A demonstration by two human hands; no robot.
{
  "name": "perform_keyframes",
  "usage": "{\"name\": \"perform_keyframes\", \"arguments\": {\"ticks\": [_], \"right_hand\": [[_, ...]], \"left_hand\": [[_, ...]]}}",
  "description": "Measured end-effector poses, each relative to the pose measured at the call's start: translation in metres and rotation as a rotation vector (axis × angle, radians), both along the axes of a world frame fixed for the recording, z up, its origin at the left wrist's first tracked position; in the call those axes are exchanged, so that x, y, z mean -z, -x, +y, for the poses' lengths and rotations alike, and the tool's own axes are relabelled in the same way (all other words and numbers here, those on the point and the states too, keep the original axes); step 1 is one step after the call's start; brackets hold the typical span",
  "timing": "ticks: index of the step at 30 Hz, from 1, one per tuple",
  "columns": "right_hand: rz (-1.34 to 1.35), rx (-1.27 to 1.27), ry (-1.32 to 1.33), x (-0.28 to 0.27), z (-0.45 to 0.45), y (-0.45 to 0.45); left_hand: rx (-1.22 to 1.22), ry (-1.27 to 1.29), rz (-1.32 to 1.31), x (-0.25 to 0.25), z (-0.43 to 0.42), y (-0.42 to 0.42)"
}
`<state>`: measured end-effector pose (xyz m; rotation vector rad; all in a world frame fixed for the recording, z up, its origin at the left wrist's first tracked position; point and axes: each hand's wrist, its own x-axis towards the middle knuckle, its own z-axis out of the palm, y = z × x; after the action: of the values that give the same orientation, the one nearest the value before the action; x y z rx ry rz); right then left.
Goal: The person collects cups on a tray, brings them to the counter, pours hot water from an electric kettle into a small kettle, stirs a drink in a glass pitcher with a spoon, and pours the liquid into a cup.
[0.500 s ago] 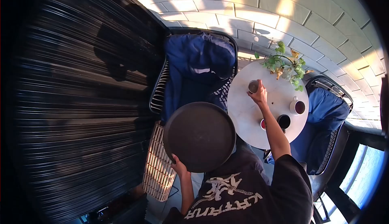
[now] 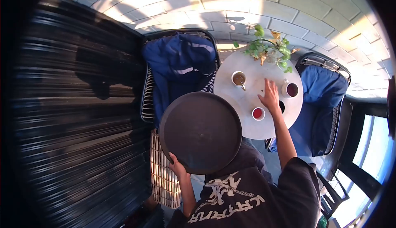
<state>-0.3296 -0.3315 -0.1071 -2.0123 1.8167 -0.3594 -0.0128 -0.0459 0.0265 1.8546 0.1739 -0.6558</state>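
A round dark tray (image 2: 201, 132) with nothing on it is held at its lower left rim by my left hand (image 2: 178, 168). My right hand (image 2: 270, 97) hovers over the round white table (image 2: 229, 100), fingers apart and holding nothing. Left of it on the tabletop stands a cup of brownish drink (image 2: 239, 79) with a spoon or handle at its lower right. Just below my right hand is a cup of red liquid (image 2: 258, 113). A black cup (image 2: 281, 106) is partly hidden by that hand, and a white mug of dark red drink (image 2: 291, 89) stands to the right.
A leafy plant (image 2: 270, 50) stands at the table's far edge by the brick wall (image 2: 284, 17). Chairs with blue cushions flank the table, one left (image 2: 177, 63) and one right (image 2: 319, 92). A slatted wicker piece (image 2: 163, 170) is beneath the tray.
My right hand has let go of the brownish cup, moved right and spread its fingers. The cup now stands on the table. The camera view has shifted, and my left hand still holds the tray.
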Motion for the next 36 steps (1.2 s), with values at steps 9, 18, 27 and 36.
{"name": "perform_keyframes", "arguments": {"ticks": [9, 18, 27, 36], "right_hand": [[0.034, 0.237, -0.212, 0.024, 0.087, 0.085], [-0.067, 0.324, -0.172, 0.047, 0.081, 0.077], [-0.06, 0.382, -0.032, -0.063, 0.136, 0.07], [-0.153, 0.28, 0.127, -0.21, 0.25, 0.023]], "left_hand": [[0.124, -0.058, 0.005, -0.003, -0.034, 0.009], [0.305, 0.067, -0.011, 0.012, -0.034, 0.0], [0.374, 0.131, 0.023, 0.002, -0.005, -0.016], [0.528, 0.101, -0.003, 0.034, 0.037, -0.022]]}}
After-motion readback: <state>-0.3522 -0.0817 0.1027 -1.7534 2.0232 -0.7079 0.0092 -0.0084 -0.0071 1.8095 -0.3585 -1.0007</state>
